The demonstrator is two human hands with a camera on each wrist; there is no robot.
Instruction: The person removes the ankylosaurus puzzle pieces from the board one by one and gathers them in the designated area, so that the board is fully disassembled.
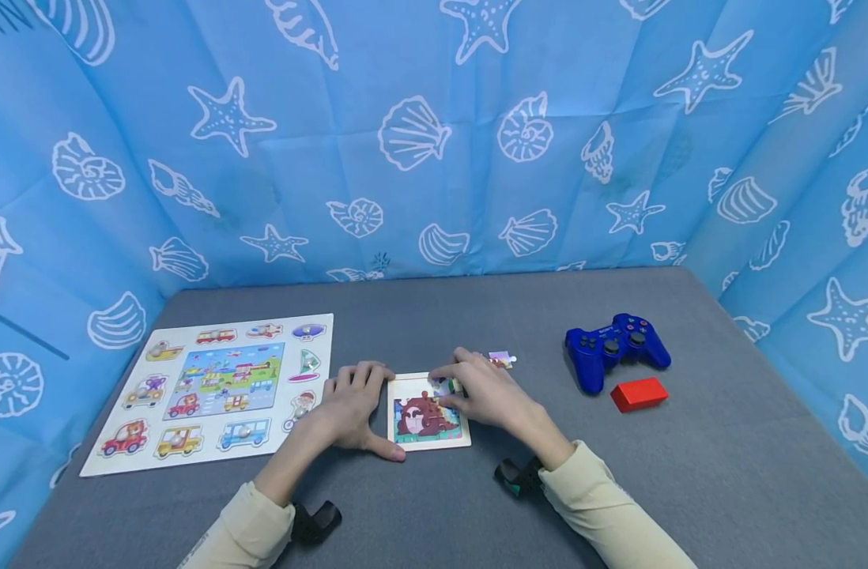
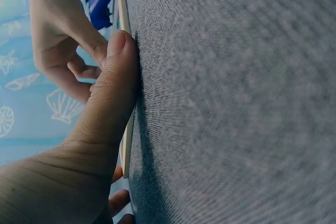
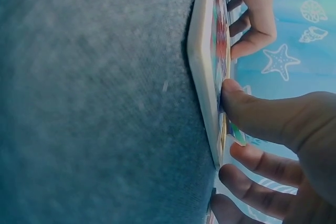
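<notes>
A small square jigsaw puzzle (image 1: 420, 419) with a brown animal picture lies in a pale wooden tray (image 1: 437, 447) at the middle of the table. My left hand (image 1: 352, 407) spans the tray's left side, its thumb by the near corner and index finger by the far one. Over the tray's far right part, my right hand (image 1: 487, 391) pinches a greenish puzzle piece (image 3: 237, 134) between thumb and index finger. That piece stands tilted above the picture in the right wrist view. Beyond the right hand, partly hidden, lies a loose puzzle piece (image 1: 501, 358).
To the left lies a large white peg puzzle board (image 1: 309, 324) with vehicle pictures. A blue game controller (image 1: 615, 348) and a red block (image 1: 639, 393) sit on the right of the grey table (image 1: 434, 521). A blue shell-print curtain (image 1: 434, 197) hangs behind.
</notes>
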